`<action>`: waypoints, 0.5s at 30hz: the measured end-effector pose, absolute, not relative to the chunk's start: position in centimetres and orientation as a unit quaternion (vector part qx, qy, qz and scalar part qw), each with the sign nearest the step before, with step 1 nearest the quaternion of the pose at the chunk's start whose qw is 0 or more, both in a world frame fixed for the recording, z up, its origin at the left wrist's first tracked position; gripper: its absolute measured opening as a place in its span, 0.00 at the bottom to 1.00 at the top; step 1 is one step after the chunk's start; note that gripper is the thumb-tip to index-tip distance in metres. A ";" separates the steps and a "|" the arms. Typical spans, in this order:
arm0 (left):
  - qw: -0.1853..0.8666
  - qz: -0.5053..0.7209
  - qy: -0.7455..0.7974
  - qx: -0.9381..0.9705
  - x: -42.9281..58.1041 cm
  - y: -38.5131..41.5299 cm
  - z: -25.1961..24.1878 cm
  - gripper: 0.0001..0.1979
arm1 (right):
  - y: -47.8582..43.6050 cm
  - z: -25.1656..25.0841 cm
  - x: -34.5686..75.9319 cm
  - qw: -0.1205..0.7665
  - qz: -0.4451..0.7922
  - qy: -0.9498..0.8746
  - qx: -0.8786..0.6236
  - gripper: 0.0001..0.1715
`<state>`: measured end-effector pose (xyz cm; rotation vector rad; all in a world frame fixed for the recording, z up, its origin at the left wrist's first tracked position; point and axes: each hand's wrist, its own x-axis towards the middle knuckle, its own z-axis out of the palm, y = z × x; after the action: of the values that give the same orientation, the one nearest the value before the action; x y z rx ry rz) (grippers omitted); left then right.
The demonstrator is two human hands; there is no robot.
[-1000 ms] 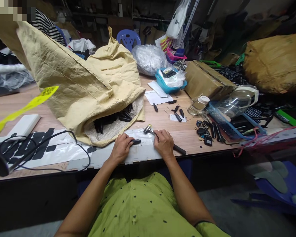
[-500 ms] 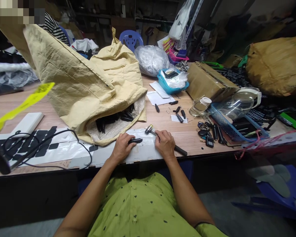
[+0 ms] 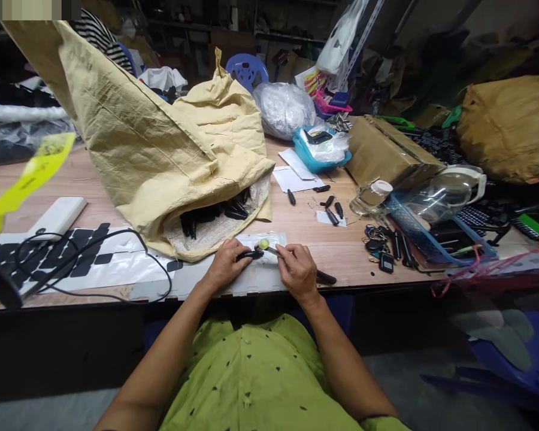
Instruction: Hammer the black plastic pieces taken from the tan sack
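My right hand (image 3: 297, 269) is closed around a small hammer (image 3: 272, 250). Its yellowish-green head sits close to the tip of a black handle-like piece (image 3: 250, 254), and its dark grip sticks out past my hand on the right. With fingers wrapped over it, my left hand (image 3: 227, 263) holds that black piece down on the pale board (image 3: 247, 281) at the table's front edge. Just behind my left hand, a beige cloth sack (image 3: 175, 161) lies with its mouth open, showing many black pieces (image 3: 215, 215) inside.
Several black pieces (image 3: 331, 216) lie on the wooden table behind my right hand. To the right are keys (image 3: 379, 251), a blue basket (image 3: 413, 233), a clear jug (image 3: 453, 185) and a cardboard box (image 3: 381, 149). A black cable (image 3: 161, 263) loops at the left.
The hammer head has swung left, toward the tip of the black piece, and turned so its yellowish-green face shows. My left hand stays on the piece. The whole view has shifted slightly.
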<state>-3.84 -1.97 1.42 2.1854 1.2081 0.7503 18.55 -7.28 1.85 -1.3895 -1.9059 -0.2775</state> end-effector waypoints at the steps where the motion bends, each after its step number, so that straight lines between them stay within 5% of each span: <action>1: 0.267 0.273 0.444 0.811 -3.9 -1.9 1.5 0.09 | -7.4 2.0 18.4 0.370 -0.109 -0.747 -0.542 0.20; 15: 0.298 0.247 0.416 0.823 -4.0 -0.8 2.1 0.11 | -8.3 3.7 17.6 0.322 -0.122 -0.779 -0.525 0.19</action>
<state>-3.95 -0.80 2.06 2.1865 1.1052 0.6552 17.64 -8.31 3.73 -1.3775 -2.0449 -0.3191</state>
